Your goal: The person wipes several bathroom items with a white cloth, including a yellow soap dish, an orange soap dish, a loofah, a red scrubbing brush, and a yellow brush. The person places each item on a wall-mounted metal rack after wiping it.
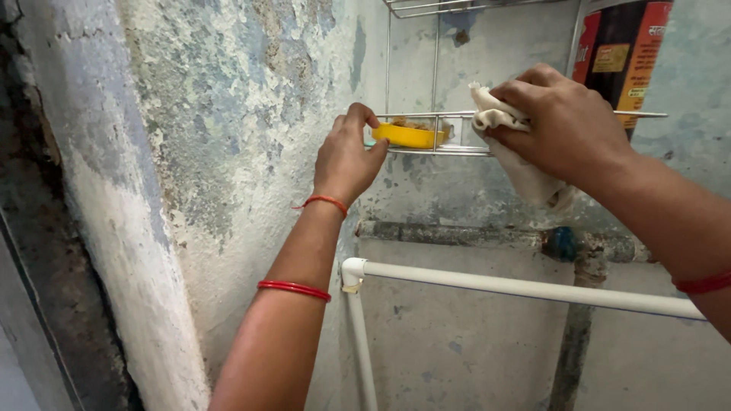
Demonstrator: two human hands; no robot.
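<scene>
A shallow yellow dish (407, 135) sits on the lower tier of a wire wall rack (438, 151), at its left end, and the left hand (346, 156) pinches the dish's near edge, thumb and fingers closed on the rim and the rack wire. Just to the right, the right hand (567, 125) has its fingers curled tight around a bunched pale cloth (499, 118), pressing it against the rack's front wire. Behind hangs a dark bottle with red labels (620, 49), below runs a white pipe (525, 288), and a peeling blue wall (228, 114) fills the left.
</scene>
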